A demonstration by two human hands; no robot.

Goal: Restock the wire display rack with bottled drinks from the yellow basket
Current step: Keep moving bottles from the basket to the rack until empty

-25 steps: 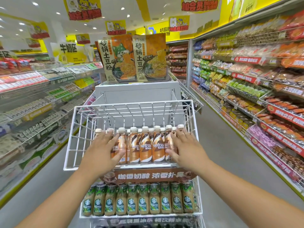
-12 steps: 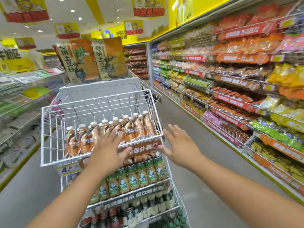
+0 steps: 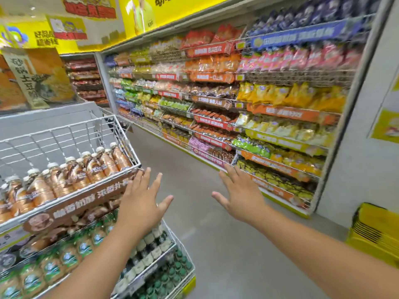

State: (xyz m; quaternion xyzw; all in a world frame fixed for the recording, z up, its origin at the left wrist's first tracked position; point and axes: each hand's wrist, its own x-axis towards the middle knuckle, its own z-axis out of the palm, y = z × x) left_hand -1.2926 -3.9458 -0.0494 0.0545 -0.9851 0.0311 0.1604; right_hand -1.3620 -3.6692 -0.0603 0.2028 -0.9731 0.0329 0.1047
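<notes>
Both hands are empty with fingers spread: the left hand (image 3: 141,203) hovers at the front right corner of the white wire display rack (image 3: 127,134), the right hand (image 3: 241,198) over the grey aisle floor (image 3: 207,244). The rack's top tier holds brown coffee bottles (image 3: 73,171) in rows, with green-labelled bottles (image 3: 69,255) on the tier below, while stacked yellow baskets (image 3: 375,231) sit on the floor at far right beside the snack shelves (image 3: 248,104)
</notes>
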